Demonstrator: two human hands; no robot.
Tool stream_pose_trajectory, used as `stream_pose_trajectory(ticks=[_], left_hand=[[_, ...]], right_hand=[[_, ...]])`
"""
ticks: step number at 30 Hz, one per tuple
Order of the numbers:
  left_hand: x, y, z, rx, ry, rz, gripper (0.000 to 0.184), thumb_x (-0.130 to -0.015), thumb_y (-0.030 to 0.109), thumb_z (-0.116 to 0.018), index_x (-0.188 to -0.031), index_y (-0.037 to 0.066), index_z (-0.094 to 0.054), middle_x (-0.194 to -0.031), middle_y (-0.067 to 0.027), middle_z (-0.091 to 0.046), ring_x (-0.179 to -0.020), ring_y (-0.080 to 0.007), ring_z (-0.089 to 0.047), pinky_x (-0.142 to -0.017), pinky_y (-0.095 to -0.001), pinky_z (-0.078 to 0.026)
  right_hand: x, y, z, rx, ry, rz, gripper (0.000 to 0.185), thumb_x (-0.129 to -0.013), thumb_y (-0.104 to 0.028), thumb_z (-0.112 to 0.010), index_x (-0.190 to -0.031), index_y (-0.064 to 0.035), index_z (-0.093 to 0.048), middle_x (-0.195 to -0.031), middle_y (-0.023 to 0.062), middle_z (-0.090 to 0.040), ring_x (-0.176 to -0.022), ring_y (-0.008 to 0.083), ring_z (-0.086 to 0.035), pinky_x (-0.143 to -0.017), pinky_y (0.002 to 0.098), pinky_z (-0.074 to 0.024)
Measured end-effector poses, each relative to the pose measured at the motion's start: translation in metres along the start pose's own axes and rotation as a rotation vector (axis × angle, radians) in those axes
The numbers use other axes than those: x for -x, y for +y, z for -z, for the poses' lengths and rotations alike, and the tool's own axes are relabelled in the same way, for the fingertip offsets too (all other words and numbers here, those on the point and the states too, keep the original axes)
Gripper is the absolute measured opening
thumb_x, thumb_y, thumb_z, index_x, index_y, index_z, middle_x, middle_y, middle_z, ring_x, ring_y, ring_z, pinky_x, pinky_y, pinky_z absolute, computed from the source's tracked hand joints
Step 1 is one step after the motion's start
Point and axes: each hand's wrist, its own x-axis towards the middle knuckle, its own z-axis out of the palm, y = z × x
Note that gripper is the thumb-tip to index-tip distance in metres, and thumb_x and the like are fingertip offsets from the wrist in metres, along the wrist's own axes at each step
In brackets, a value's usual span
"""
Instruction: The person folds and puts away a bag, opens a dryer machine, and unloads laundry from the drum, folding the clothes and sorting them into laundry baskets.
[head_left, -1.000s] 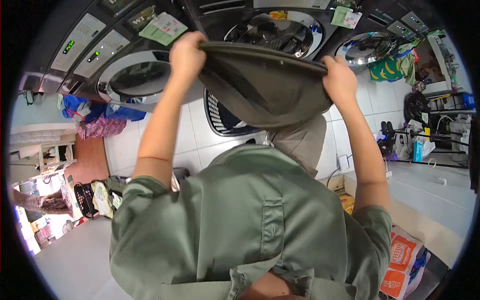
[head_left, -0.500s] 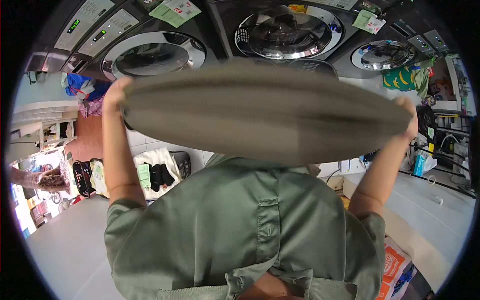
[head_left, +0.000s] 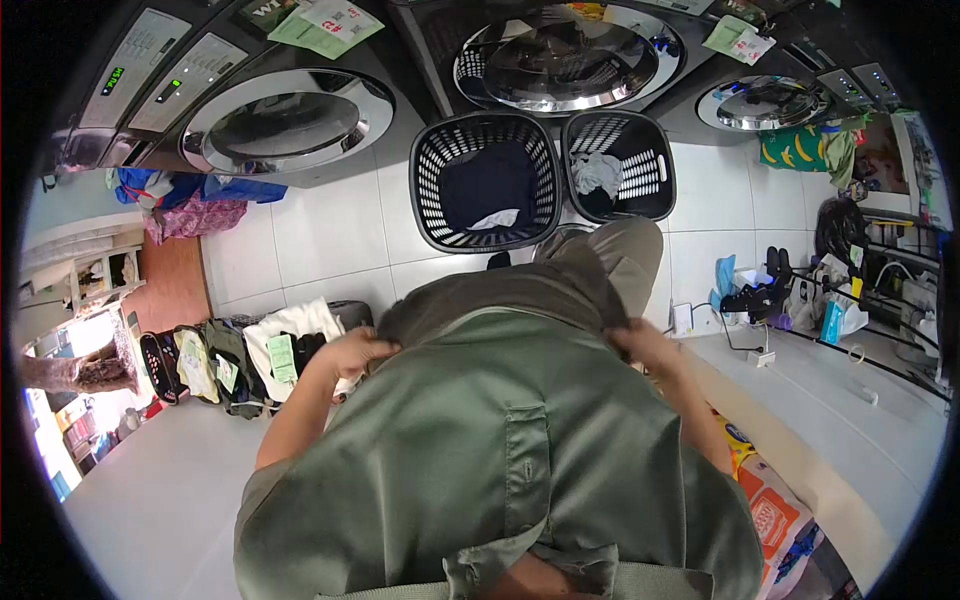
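Observation:
A dark olive-brown cloth [head_left: 470, 290] is stretched across my lap, just beyond the front of my green shirt. My left hand [head_left: 357, 352] pinches its left end. The right end is in the closed fingers of my right hand [head_left: 645, 345]. My shirt hides the cloth's near part, and I cannot tell what kind of garment or textile it is. Beyond it stands a black laundry basket [head_left: 432, 225] with dark fabric and a small white piece inside. A second black laundry basket [head_left: 660, 180], holding crumpled pale fabric, stands right beside it.
Ahead are several front-loading machines with a left door [head_left: 290, 120], a middle door [head_left: 570, 60] and a right door [head_left: 765, 103]. Bagged laundry [head_left: 270, 350] lies at left. A wire rack [head_left: 890, 310] with items stands at right. Colourful bags [head_left: 775, 520] sit at lower right.
Both hands have come down and closer together, bringing the cloth from chest height to my lap. The two baskets, hidden behind it before, now show.

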Motion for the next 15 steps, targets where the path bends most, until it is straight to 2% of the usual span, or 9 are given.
stream_pose_trajectory(ticks=[1,2,3,5,6,8,11,13,15], left_hand=[[-0.001,-0.004,-0.001,-0.381,0.005,-0.025,0.054,-0.074,0.022,-0.067,-0.118,0.001,-0.043,-0.113,-0.0124,-0.053,-0.107,-0.0248,-0.048,-0.092,-0.0361,-0.036],[0.000,-0.003,-0.004,-0.765,0.008,-0.050,0.058,-0.072,0.018,-0.069,-0.120,0.001,-0.041,-0.117,-0.0140,-0.050,-0.111,-0.0248,-0.045,-0.094,-0.0350,-0.034],[0.002,-0.001,-0.007,-0.762,0.006,-0.038,0.058,-0.072,0.018,-0.069,-0.120,0.001,-0.041,-0.117,-0.0140,-0.050,-0.111,-0.0248,-0.045,-0.094,-0.0350,-0.034],[0.006,0.023,-0.022,-0.974,0.109,-0.857,0.066,-0.073,0.028,-0.067,-0.126,0.002,-0.036,-0.126,-0.0168,-0.041,-0.120,-0.0252,-0.035,-0.099,-0.0333,-0.027],[-0.002,0.029,-0.024,-0.971,0.117,-0.859,0.066,-0.073,0.028,-0.067,-0.126,0.002,-0.036,-0.126,-0.0168,-0.041,-0.120,-0.0252,-0.035,-0.099,-0.0333,-0.027],[-0.028,0.029,-0.025,-0.389,-0.601,-0.349,0.068,-0.082,0.031,-0.056,-0.132,-0.002,-0.023,-0.131,-0.0172,-0.033,-0.117,-0.0209,-0.035,-0.098,-0.0290,-0.028],[-0.076,0.016,-0.032,-0.581,-0.209,-0.075,0.065,-0.086,0.041,-0.047,-0.129,-0.003,-0.028,-0.129,-0.0165,-0.037,-0.115,-0.0205,-0.037,-0.097,-0.0301,-0.030],[-0.097,0.031,-0.027,-0.323,-0.332,-0.089,0.064,-0.087,0.046,-0.041,-0.127,-0.004,-0.032,-0.126,-0.0163,-0.040,-0.111,-0.0198,-0.042,-0.096,-0.0313,-0.033],[-0.069,0.076,-0.047,-0.159,-0.312,-0.101,0.060,-0.087,0.045,-0.041,-0.124,-0.002,-0.037,-0.125,-0.0147,-0.043,-0.109,-0.0207,-0.046,-0.094,-0.0328,-0.036]], right_hand=[[0.000,0.008,-0.002,0.608,0.032,0.104,0.051,-0.074,-0.017,-0.061,-0.120,-0.0049,-0.042,-0.100,0.0135,-0.058,-0.091,0.0301,-0.057,-0.085,0.0398,-0.0420],[0.019,-0.023,-0.019,0.766,0.203,-0.024,0.055,-0.072,-0.014,-0.059,-0.122,-0.0071,-0.038,-0.110,0.0169,-0.052,-0.103,0.0288,-0.051,-0.091,0.0367,-0.0374],[0.022,-0.032,-0.022,0.764,0.193,-0.031,0.055,-0.072,-0.014,-0.059,-0.122,-0.0071,-0.038,-0.110,0.0169,-0.052,-0.103,0.0288,-0.051,-0.091,0.0367,-0.0374],[0.016,-0.050,-0.021,0.539,0.117,0.848,0.057,-0.073,-0.012,-0.059,-0.124,-0.0076,-0.035,-0.120,0.0166,-0.045,-0.114,0.0274,-0.042,-0.097,0.0333,-0.0306],[0.009,-0.053,-0.021,0.069,-0.339,0.582,0.056,-0.077,-0.015,-0.058,-0.128,-0.0088,-0.033,-0.125,0.0159,-0.041,-0.119,0.0266,-0.037,-0.099,0.0310,-0.0262],[-0.007,-0.048,-0.034,0.236,-0.317,0.497,0.055,-0.080,-0.018,-0.056,-0.129,-0.0088,-0.033,-0.124,0.0151,-0.042,-0.119,0.0267,-0.037,-0.099,0.0306,-0.0267],[-0.037,-0.042,-0.034,0.439,-0.204,0.193,0.053,-0.085,-0.028,-0.051,-0.129,-0.0059,-0.033,-0.119,0.0122,-0.048,-0.115,0.0227,-0.041,-0.096,0.0298,-0.0299],[-0.054,-0.037,-0.025,-0.146,-0.064,0.077,0.051,-0.086,-0.033,-0.049,-0.126,-0.0034,-0.037,-0.113,0.0096,-0.052,-0.107,0.0185,-0.046,-0.092,0.0292,-0.0346],[-0.040,-0.077,-0.025,-0.293,-0.130,0.031,0.049,-0.087,-0.032,-0.048,-0.124,-0.0017,-0.039,-0.114,0.0082,-0.051,-0.102,0.0153,-0.048,-0.088,0.0278,-0.0379]])
